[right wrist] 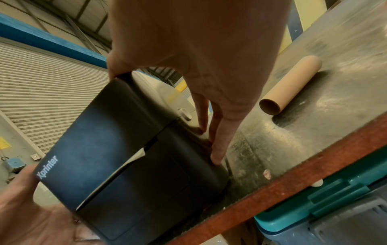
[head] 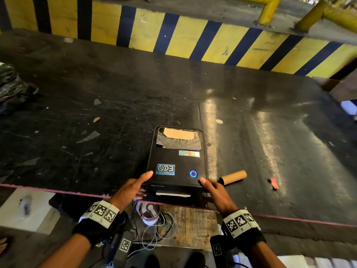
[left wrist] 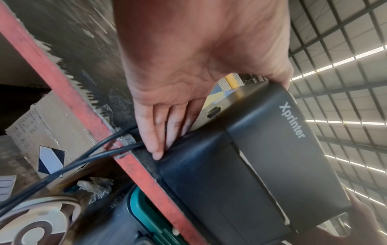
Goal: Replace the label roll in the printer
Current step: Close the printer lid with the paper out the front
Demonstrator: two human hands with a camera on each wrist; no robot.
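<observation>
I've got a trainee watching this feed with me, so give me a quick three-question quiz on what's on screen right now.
1. True or false: the printer lid is raised.
2. What lies on the table to the right of the printer? A) cardboard tube B) scissors C) full label roll
3. Where do the left hand and right hand sit on the printer?

Key
1. False; the lid is down and its blue button light is on.
2. A, the cardboard tube, lying on its side, apart from the printer.
3. One on each side of the front end, thumbs on top, fingers down the sides.
</observation>
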